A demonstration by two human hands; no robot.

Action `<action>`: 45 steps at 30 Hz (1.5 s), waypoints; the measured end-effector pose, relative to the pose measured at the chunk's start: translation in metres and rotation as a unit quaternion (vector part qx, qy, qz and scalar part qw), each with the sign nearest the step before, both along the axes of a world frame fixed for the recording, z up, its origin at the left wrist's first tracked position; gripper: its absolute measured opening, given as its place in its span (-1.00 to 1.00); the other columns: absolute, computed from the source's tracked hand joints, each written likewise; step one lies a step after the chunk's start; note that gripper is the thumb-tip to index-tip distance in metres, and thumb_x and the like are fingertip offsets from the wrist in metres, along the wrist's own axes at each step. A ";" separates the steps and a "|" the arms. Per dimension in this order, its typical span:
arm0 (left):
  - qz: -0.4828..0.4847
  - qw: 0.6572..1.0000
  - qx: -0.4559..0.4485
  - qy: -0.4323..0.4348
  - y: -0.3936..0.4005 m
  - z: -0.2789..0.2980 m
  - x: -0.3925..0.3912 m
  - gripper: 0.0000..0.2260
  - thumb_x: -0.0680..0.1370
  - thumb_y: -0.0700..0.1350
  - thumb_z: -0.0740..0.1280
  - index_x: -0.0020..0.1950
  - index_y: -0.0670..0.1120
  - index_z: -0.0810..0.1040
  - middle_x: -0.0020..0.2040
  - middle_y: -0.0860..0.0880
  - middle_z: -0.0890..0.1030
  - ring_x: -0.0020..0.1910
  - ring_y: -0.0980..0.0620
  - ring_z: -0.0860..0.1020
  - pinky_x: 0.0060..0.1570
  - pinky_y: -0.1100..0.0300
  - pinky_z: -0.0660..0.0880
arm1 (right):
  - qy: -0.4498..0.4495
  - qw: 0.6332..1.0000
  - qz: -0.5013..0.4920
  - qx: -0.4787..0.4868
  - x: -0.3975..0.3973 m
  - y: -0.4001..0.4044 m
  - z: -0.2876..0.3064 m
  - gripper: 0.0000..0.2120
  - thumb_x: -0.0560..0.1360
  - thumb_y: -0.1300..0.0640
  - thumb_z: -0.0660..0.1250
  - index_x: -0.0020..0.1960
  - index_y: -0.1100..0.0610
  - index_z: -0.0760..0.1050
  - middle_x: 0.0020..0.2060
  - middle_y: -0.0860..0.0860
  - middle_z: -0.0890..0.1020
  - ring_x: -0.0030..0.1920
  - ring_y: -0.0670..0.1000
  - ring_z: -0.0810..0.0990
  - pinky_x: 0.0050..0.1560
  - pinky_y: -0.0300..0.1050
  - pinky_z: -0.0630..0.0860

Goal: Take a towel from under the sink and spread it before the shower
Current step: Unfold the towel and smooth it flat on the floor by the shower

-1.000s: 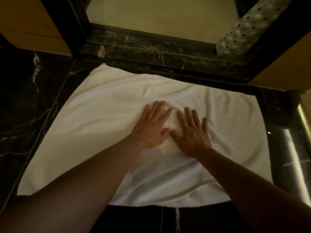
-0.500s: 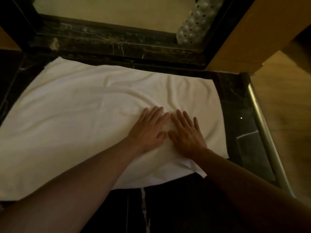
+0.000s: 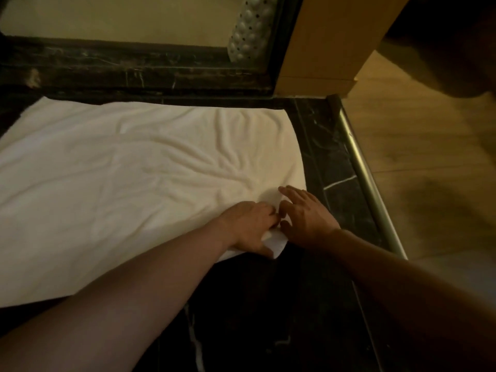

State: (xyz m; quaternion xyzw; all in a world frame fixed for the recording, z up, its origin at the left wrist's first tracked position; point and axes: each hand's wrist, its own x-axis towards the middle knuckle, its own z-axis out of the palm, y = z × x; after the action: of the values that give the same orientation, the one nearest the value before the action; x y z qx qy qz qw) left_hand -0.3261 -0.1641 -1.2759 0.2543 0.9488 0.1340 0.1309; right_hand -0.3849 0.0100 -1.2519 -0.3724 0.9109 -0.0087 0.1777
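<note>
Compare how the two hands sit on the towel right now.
The left hand has its fingers curled, gripping the folded near-right corner of the towel; the right hand lies with fingers straight. The left hand is wholly over cloth; the right hand reaches past the towel's edge onto the dark floor. Both touch the same corner.

A single head-worn wide-angle camera looks forward and steeply down from close above the floor [image 3: 268,318]. It faces the shower threshold [image 3: 134,71], which runs along the top of the frame, with the towel [image 3: 120,170] filling the left and centre. Both forearms enter from the bottom corners, the left hand [image 3: 249,226] and right hand [image 3: 308,216] meeting just right of centre. Straight edges bow toward the frame's borders.
</note>
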 end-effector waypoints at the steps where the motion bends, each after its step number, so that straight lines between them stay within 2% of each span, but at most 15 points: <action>1: -0.001 1.000 -0.004 -0.009 0.005 0.001 0.000 -0.46 0.41 0.32 0.33 0.25 0.02 0.45 0.16 -0.01 0.53 0.07 -0.03 0.52 -0.08 0.12 0.39 | -0.007 1.000 0.003 0.005 0.001 0.003 0.002 -0.73 0.54 -0.07 0.29 0.18 0.02 0.53 0.57 0.08 0.17 0.56 0.09 0.05 0.53 0.02 0.00; 5: 0.057 0.994 0.053 -0.071 0.034 0.003 -0.001 -0.72 0.55 0.11 0.26 0.18 0.02 0.53 0.07 -0.06 0.62 0.01 -0.10 0.59 -0.15 0.16 0.36 | -0.010 1.000 0.007 0.026 0.002 0.017 0.009 -0.64 0.50 -0.13 0.35 0.21 0.04 0.52 0.55 0.11 0.19 0.56 0.12 0.08 0.52 0.04 0.04; 9: 0.108 0.972 0.130 -0.163 0.070 0.007 0.001 -0.71 0.60 0.09 0.23 0.14 -0.05 0.59 0.03 -0.08 0.65 0.02 -0.04 0.57 -0.07 0.17 0.36 | -0.023 0.997 -0.014 0.067 0.002 0.033 0.013 -0.60 0.49 -0.11 0.39 0.27 0.01 0.48 0.56 0.08 0.17 0.55 0.11 0.09 0.50 0.04 0.08; 13: 0.110 0.980 0.095 -0.137 0.077 0.006 0.001 -0.74 0.59 0.11 0.22 0.04 -0.02 0.59 -0.07 -0.07 0.64 -0.05 -0.05 0.60 -0.13 0.16 0.37 | -0.033 0.995 -0.031 0.085 0.005 0.048 0.012 -0.58 0.50 -0.12 0.37 0.31 -0.01 0.47 0.54 0.07 0.20 0.53 0.12 0.14 0.49 0.07 0.17; 15: 0.091 0.989 0.069 -0.088 0.071 0.002 0.001 -0.75 0.57 0.13 0.22 0.06 0.00 0.55 0.00 -0.03 0.61 0.00 -0.03 0.58 -0.12 0.14 0.41 | -0.024 0.996 -0.030 0.078 0.008 0.052 0.008 -0.58 0.53 -0.06 0.34 0.35 0.00 0.43 0.53 0.06 0.22 0.52 0.11 0.17 0.47 0.05 0.18; 17: 0.040 0.998 0.046 -0.002 0.069 -0.008 0.007 -0.64 0.56 0.19 0.18 0.24 0.03 0.49 0.24 -0.02 0.49 0.21 0.00 0.46 0.12 0.09 0.42 | -0.022 0.997 -0.029 0.073 0.012 0.053 0.005 -0.49 0.53 -0.06 0.34 0.43 0.03 0.36 0.52 0.06 0.24 0.51 0.10 0.19 0.47 0.03 0.17; 20: 0.017 0.999 0.016 0.025 0.072 -0.027 0.025 -0.50 0.62 0.17 0.02 0.52 0.01 0.20 0.55 -0.07 0.16 0.52 -0.02 0.09 0.47 0.03 0.04 | -0.027 0.997 -0.043 0.061 0.012 0.055 0.001 -0.37 0.51 -0.06 0.39 0.50 0.04 0.25 0.52 0.05 0.26 0.51 0.08 0.21 0.47 0.00 0.16; 22: 0.017 1.000 -0.001 0.008 0.073 -0.037 0.035 -0.44 0.62 0.13 -0.05 0.59 0.00 -0.08 0.60 -0.07 -0.13 0.55 -0.01 -0.21 0.50 0.00 -0.21 | -0.027 0.997 -0.046 0.063 0.011 0.058 -0.002 -0.35 0.51 -0.04 0.38 0.52 0.03 0.22 0.52 0.04 0.25 0.50 0.08 0.22 0.47 0.02 0.18; 25: 0.014 0.999 -0.021 -0.024 0.079 -0.036 0.039 -0.41 0.62 0.12 -0.08 0.56 -0.01 -0.26 0.57 -0.05 -0.27 0.52 0.00 -0.35 0.48 -0.06 -0.29 | -0.026 0.996 -0.048 0.073 0.013 0.060 -0.004 -0.33 0.51 -0.01 0.38 0.54 0.03 0.18 0.54 0.05 0.21 0.52 0.10 0.19 0.48 0.05 0.18; 28: 0.020 0.998 0.016 -0.052 0.090 -0.030 0.030 -0.41 0.59 0.11 -0.09 0.59 -0.05 -0.11 0.60 -0.04 -0.15 0.54 0.03 -0.27 0.49 -0.07 -0.27 | -0.021 0.997 -0.047 0.062 0.017 0.062 -0.005 -0.32 0.50 0.00 0.40 0.53 0.03 0.19 0.54 0.06 0.21 0.51 0.10 0.20 0.47 0.05 0.18; 32: 0.006 0.998 0.063 -0.011 0.084 -0.032 0.015 -0.53 0.60 -0.03 0.16 0.52 -0.03 0.25 0.52 -0.04 0.26 0.51 0.02 0.16 0.50 0.03 0.03 | -0.021 0.997 -0.044 0.056 0.026 0.070 -0.007 -0.28 0.50 -0.01 0.39 0.55 0.03 0.14 0.55 0.04 0.19 0.53 0.08 0.16 0.48 0.02 0.16; 36: -0.012 0.995 0.096 0.000 0.075 -0.027 0.010 -0.55 0.56 -0.08 0.27 0.46 -0.01 0.34 0.45 -0.02 0.37 0.43 0.02 0.31 0.45 0.07 0.20 | -0.023 0.996 -0.063 0.054 0.037 0.075 -0.008 -0.20 0.51 -0.04 0.38 0.60 0.03 0.01 0.57 0.03 0.14 0.55 0.06 0.11 0.50 -0.01 0.08; 38: -0.009 0.995 0.096 -0.002 0.070 -0.024 0.007 -0.56 0.59 -0.07 0.26 0.48 0.01 0.32 0.47 0.00 0.35 0.44 0.04 0.30 0.45 0.08 0.22 | -0.025 0.996 -0.066 0.050 0.041 0.078 -0.006 -0.16 0.50 -0.09 0.39 0.60 0.03 -0.03 0.57 0.03 0.14 0.55 0.05 0.11 0.50 -0.01 0.07; 41: -0.041 0.998 0.044 -0.008 0.058 -0.019 0.004 -0.55 0.64 -0.06 0.15 0.54 0.02 0.20 0.55 0.01 0.20 0.52 0.05 0.13 0.50 0.10 0.09 | -0.027 0.996 -0.064 0.048 0.045 0.080 -0.004 -0.05 0.42 -0.21 0.45 0.60 0.02 -0.03 0.56 0.03 0.16 0.54 0.06 0.13 0.50 0.00 0.08; 45: -0.077 0.997 -0.022 -0.003 0.052 -0.018 0.013 -0.41 0.63 0.11 0.05 0.59 -0.02 -0.07 0.60 -0.02 0.00 0.56 0.00 -0.05 0.52 0.03 -0.06 | -0.022 0.998 -0.052 0.035 0.053 0.077 -0.001 -0.08 0.33 -0.30 0.48 0.51 0.04 0.16 0.52 0.04 0.25 0.51 0.05 0.22 0.49 -0.02 0.10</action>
State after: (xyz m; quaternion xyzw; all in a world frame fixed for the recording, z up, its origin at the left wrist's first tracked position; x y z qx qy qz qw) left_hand -0.3130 -0.1122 -1.2936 0.3233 0.9288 0.1034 0.1489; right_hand -0.3316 0.0874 -1.2529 -0.3174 0.9247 0.0054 0.2100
